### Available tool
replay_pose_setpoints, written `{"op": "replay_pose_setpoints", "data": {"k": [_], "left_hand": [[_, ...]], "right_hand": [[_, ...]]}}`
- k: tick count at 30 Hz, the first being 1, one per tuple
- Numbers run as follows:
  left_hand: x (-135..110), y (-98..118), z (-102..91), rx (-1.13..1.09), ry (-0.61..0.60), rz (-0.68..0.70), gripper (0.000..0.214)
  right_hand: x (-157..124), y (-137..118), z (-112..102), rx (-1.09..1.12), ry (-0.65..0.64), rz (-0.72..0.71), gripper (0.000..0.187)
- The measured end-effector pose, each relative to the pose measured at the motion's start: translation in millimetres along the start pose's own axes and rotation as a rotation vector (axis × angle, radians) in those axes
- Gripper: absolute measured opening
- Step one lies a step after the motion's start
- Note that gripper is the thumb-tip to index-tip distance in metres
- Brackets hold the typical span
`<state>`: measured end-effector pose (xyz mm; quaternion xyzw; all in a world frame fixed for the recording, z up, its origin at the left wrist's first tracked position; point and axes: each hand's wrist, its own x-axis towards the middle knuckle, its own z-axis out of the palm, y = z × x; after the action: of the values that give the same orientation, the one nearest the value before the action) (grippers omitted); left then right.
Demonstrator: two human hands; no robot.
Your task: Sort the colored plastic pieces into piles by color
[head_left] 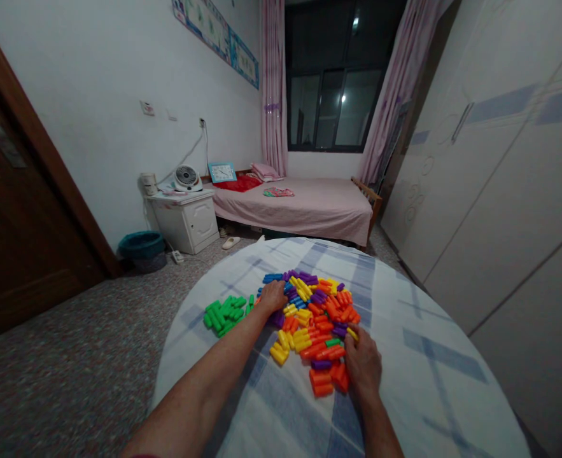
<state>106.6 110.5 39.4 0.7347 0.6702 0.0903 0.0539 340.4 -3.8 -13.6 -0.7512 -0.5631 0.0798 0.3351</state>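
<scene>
A mixed heap of tube-shaped plastic building pieces (316, 331) in orange, yellow, purple and blue lies on the round table, with a few green ones among them. To its left is a separate pile of green pieces (224, 314). My left hand (273, 296) reaches into the heap's left side beside blue and purple pieces; its back hides most of the fingers. At the right edge of the heap, my right hand (364, 361) has its fingers closed around a yellow piece (352, 333), near purple and orange ones.
A blue-and-white checked cloth (414, 381) covers the table. Beyond it stand a bed (304, 203) with a pink sheet and a white bedside cabinet (185, 219) bearing a fan (188, 178). A bin (143, 248) is on the floor at left; a wardrobe (491, 165) lines the right.
</scene>
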Motion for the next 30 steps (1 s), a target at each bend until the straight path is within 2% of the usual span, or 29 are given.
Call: {"op": "replay_pose_setpoints", "data": {"k": [7, 13, 18, 22, 26, 30], "left_hand": [[3, -1, 1.7, -0.032, 0.004, 0.01, 0.045], [7, -3, 3.2, -0.076, -0.009, 0.061, 0.041], [10, -3, -1.0, -0.124, -0.028, 0.085, 0.054], [12, -7, -9.5, -0.182, -0.039, 0.09, 0.051], [23, -21, -26.8, -0.242, -0.012, 0.077, 0.048], [46, -53, -43.9, -0.273, 0.065, 0.014, 0.054]], "right_hand": [[-2, 0, 0, 0.035, 0.003, 0.0, 0.038], [-3, 1, -1, 0.065, -0.003, 0.017, 0.039], [-3, 1, -1, 0.092, 0.0, 0.008, 0.04], [-5, 1, -1, 0.112, 0.01, -0.005, 0.039], [-6, 2, -1, 0.13, 0.011, -0.002, 0.039], [-7, 2, -3, 0.145, 0.006, 0.001, 0.042]]}}
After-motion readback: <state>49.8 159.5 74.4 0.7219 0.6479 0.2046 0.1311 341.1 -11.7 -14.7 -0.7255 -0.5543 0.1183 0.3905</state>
